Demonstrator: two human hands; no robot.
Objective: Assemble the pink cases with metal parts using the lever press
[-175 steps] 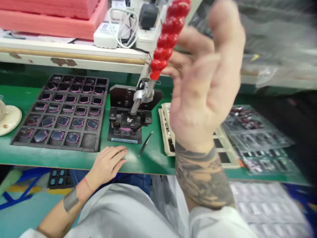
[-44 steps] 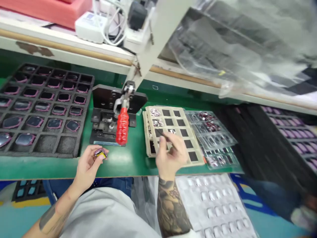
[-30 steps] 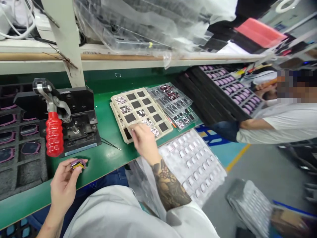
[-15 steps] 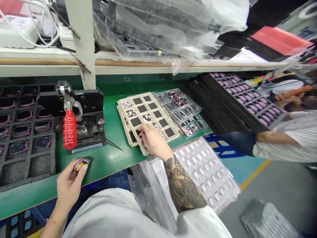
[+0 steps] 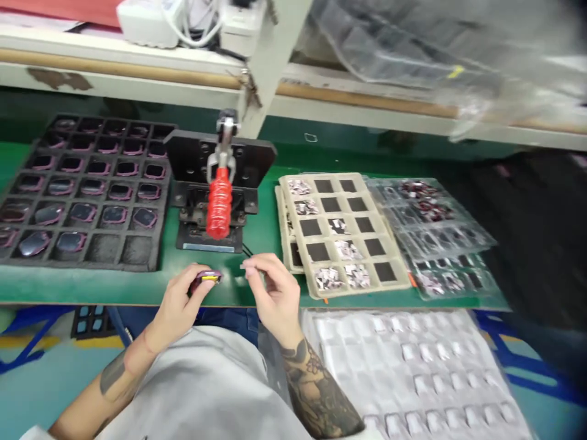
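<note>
My left hand [image 5: 181, 299] holds a small purple-framed case [image 5: 210, 277], with something yellow showing inside it, above the green bench's front edge. To its right, my right hand [image 5: 274, 293] pinches a tiny pale piece [image 5: 243, 266] between thumb and fingertips. The two hands are apart. Behind them stands a black clamp fixture [image 5: 211, 214] with a red handle [image 5: 219, 205]. A beige compartment tray [image 5: 342, 241] holding small pale parts in some of its compartments lies to the right of my right hand.
On the left is a black foam tray [image 5: 98, 241] of purple-framed cases. Clear plastic trays [image 5: 431, 214] of small parts lie at the right. Below the bench edge is a white blister tray [image 5: 413, 366]. Tweezers [image 5: 246, 249] lie partly behind my right hand. A shelf [image 5: 183, 73] crosses above.
My right hand has left the beige tray and come close to my left hand, a tiny piece now in its fingertips. The view has turned left, and the co-worker is out of sight.
</note>
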